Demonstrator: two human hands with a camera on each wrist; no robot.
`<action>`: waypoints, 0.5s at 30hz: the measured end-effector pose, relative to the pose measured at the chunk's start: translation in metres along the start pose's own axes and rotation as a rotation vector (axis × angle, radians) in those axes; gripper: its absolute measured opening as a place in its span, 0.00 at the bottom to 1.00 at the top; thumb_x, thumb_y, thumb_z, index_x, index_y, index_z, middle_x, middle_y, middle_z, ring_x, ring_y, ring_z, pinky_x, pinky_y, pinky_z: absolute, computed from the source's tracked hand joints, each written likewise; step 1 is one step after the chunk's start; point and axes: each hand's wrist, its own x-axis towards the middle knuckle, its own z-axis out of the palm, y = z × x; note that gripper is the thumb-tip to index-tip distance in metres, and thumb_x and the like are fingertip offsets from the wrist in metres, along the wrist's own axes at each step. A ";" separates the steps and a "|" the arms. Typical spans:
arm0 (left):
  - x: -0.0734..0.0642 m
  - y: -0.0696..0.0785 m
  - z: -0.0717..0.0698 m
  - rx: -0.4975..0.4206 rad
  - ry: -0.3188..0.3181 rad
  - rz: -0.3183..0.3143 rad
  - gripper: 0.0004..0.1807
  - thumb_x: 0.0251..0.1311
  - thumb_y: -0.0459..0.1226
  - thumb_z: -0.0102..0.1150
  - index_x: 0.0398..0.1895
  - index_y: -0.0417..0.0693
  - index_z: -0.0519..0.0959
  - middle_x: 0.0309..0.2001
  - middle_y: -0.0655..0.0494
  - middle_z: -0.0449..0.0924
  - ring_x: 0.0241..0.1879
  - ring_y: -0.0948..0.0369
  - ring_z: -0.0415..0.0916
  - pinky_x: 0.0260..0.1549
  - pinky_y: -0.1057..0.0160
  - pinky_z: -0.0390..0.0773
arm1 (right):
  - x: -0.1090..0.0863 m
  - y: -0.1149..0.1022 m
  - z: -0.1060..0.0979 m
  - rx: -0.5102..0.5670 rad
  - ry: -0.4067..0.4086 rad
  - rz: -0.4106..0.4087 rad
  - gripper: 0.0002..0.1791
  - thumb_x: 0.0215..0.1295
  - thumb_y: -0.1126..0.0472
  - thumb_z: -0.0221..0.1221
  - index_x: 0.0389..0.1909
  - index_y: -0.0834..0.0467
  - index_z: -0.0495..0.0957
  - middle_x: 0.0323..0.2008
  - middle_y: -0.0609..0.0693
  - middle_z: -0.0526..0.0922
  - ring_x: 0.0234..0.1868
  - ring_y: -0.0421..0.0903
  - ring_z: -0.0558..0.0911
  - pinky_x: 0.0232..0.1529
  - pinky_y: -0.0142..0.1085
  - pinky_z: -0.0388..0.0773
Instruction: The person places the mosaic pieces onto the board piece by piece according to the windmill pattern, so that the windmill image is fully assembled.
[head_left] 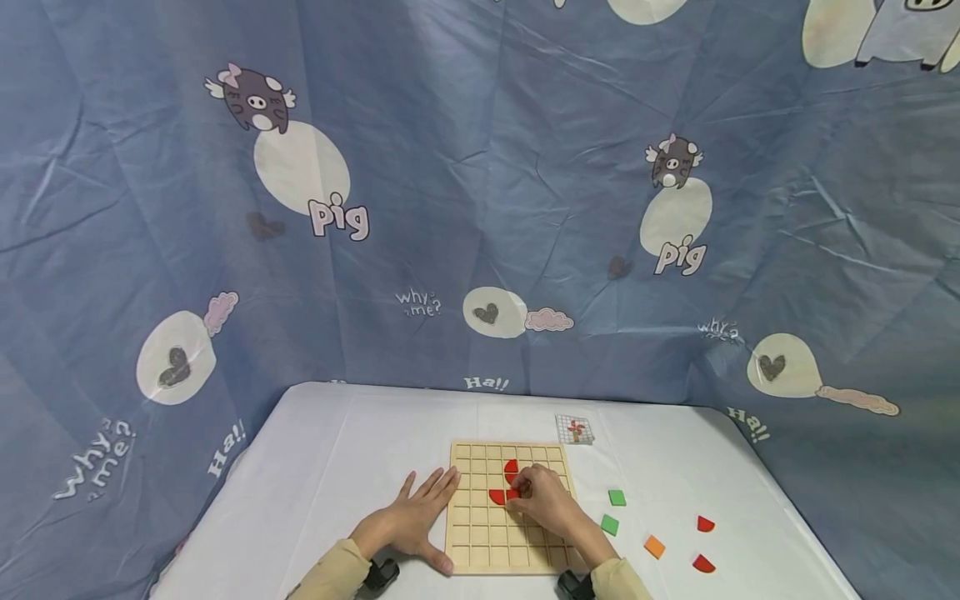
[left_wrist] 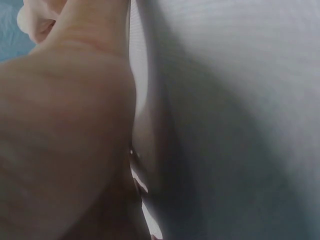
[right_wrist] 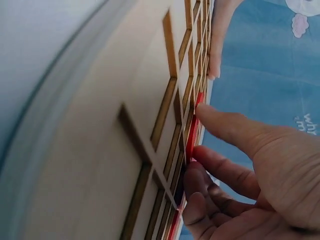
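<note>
Left grip [head_left: 414, 521] spread wide at gridded board [head_left: 510, 571] (red pieces [head_left: 497, 497] in cells [head_left: 480, 537]); right grip [head_left: 551, 504] pinching red piece [right_wrist: 192, 134]

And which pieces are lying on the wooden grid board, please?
Red pieces show near the middle of the grid board. The right hand covers part of it; anything beneath cannot be seen.

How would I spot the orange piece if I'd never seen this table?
On the white table, find the wooden grid board, then look to its right. Beyond two green squares and before two red rounded pieces lies a small square, the only orange one there.
</note>
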 end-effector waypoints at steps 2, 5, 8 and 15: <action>0.000 0.000 0.000 -0.002 0.000 0.000 0.73 0.34 0.69 0.67 0.77 0.43 0.40 0.79 0.48 0.36 0.77 0.47 0.35 0.71 0.34 0.35 | 0.000 0.000 0.000 0.006 -0.003 0.001 0.11 0.51 0.61 0.72 0.33 0.59 0.81 0.31 0.48 0.78 0.30 0.35 0.74 0.29 0.26 0.75; 0.000 -0.001 0.000 0.000 0.001 0.001 0.73 0.34 0.69 0.67 0.77 0.43 0.40 0.79 0.48 0.36 0.77 0.47 0.35 0.71 0.35 0.35 | 0.000 0.000 0.001 0.009 0.004 -0.001 0.10 0.52 0.62 0.71 0.33 0.59 0.81 0.31 0.48 0.77 0.30 0.35 0.74 0.29 0.26 0.75; 0.001 -0.002 0.000 -0.002 0.003 0.004 0.73 0.34 0.69 0.67 0.77 0.43 0.40 0.79 0.47 0.36 0.77 0.47 0.35 0.70 0.34 0.34 | -0.001 -0.001 0.002 0.010 0.013 -0.004 0.10 0.52 0.63 0.71 0.32 0.59 0.81 0.31 0.47 0.77 0.30 0.35 0.74 0.29 0.26 0.75; 0.001 -0.001 0.000 -0.002 -0.002 0.004 0.73 0.35 0.69 0.67 0.77 0.43 0.40 0.79 0.47 0.35 0.77 0.47 0.35 0.70 0.34 0.34 | -0.002 -0.003 0.002 0.005 0.014 -0.011 0.10 0.52 0.64 0.71 0.31 0.59 0.80 0.31 0.48 0.77 0.30 0.36 0.74 0.28 0.26 0.75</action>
